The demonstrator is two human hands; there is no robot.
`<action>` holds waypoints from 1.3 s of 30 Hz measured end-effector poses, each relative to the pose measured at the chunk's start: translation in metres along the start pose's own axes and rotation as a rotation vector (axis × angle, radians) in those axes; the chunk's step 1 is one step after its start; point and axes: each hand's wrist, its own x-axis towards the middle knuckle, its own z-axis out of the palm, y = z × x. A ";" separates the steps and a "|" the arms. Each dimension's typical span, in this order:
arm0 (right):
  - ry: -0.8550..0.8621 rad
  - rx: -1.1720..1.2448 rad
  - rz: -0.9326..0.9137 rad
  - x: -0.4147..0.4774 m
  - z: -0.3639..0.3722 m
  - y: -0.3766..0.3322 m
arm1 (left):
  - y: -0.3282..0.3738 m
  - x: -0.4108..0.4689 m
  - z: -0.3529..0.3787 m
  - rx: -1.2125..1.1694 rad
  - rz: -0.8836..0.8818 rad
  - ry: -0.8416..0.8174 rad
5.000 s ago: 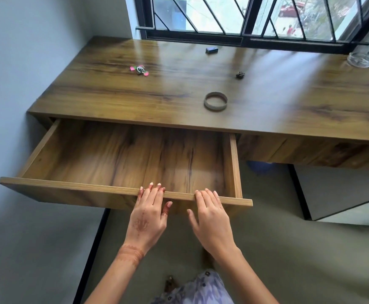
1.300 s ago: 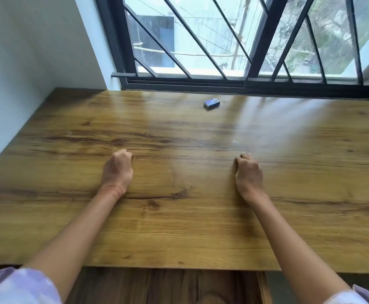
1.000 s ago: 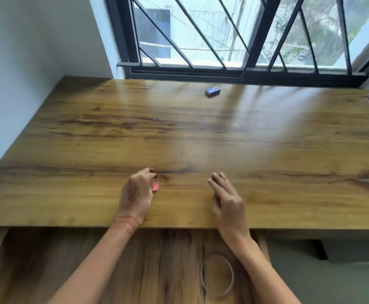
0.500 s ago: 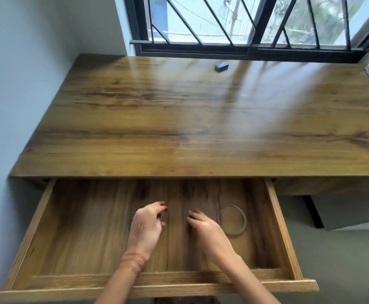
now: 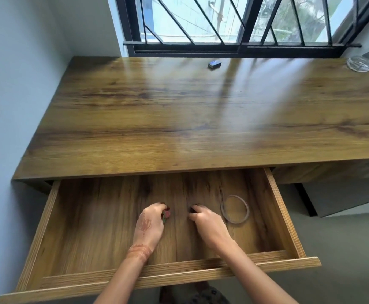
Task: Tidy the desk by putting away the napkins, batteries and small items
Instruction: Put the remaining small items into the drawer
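Note:
The wooden desk's drawer [image 5: 273, 200] is pulled wide. Both hands rest low on its floor. My left hand [image 5: 149, 224] is curled around a small pink and green spinner toy [image 5: 166, 214], which peeks out at the fingertips. My right hand [image 5: 207, 224] pinches a small dark item [image 5: 192, 209], mostly hidden by the fingers. A thin ring-shaped band [image 5: 234, 209] lies flat in the drawer, just right of my right hand. One small blue box [image 5: 214, 64] sits on the desk top near the window.
The desk top [image 5: 190, 119] butts against a grey wall on the left and a barred window [image 5: 234, 23] behind. A glass dish [image 5: 360, 64] stands at the far right corner. Grey floor shows to the right of the drawer.
Both hands picked the spinner and the dark item off the desk top and carried them down into the drawer. Over the last half second they lowered to the drawer floor.

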 end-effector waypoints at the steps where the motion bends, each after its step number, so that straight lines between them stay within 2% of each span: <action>1: 0.043 0.006 0.005 0.000 -0.001 -0.001 | 0.002 0.001 -0.004 -0.013 0.038 0.024; 4: 0.224 0.071 0.027 0.003 -0.014 -0.003 | 0.012 0.010 -0.019 -0.048 0.172 0.110; 8: 0.478 0.190 0.011 0.022 -0.055 -0.003 | 0.031 0.044 -0.039 0.047 0.394 0.291; 12: 0.599 0.183 0.023 0.066 -0.098 0.016 | 0.052 0.105 -0.055 0.155 0.455 0.355; 14: 0.621 0.176 0.031 0.099 -0.114 0.033 | 0.061 0.140 -0.059 0.227 0.422 0.312; 17: 0.613 0.171 0.064 0.155 -0.130 0.066 | 0.075 0.191 -0.064 0.284 0.285 0.136; 22: 0.464 0.197 0.204 0.254 -0.153 0.125 | 0.075 0.271 -0.059 0.358 0.166 0.080; 25: 0.450 0.162 0.222 0.314 -0.167 0.157 | 0.065 0.287 -0.051 0.391 0.093 0.108; 34: 0.454 0.219 0.400 0.456 -0.190 0.231 | 0.059 0.297 -0.045 0.447 0.082 0.138; 39: 0.596 0.258 0.404 0.478 -0.184 0.242 | 0.062 0.296 -0.044 0.460 0.070 0.127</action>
